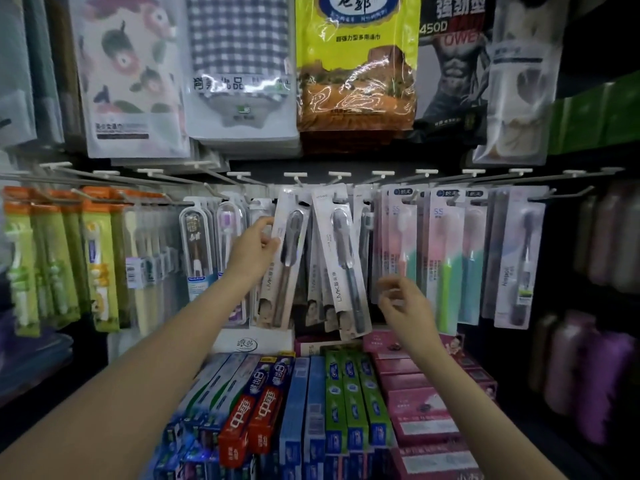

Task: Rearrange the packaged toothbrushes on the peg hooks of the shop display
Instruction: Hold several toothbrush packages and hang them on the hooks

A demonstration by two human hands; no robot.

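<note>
Just right of the left hand (254, 249), touching its fingertips, hangs a white toothbrush pack (289, 258) — long axis near vertical, tilted, top on its peg hook (297, 181). That hand pinches the pack's left edge. Lower right, the right hand (403, 301) hovers loosely curled, holding nothing — farther off, nearer the neighbouring pack (341, 265).

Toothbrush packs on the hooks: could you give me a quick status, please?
Left hand grips tilted white pack on its hook. Right hand open, holding nothing. Second white pack hangs askew beside it.
</note>
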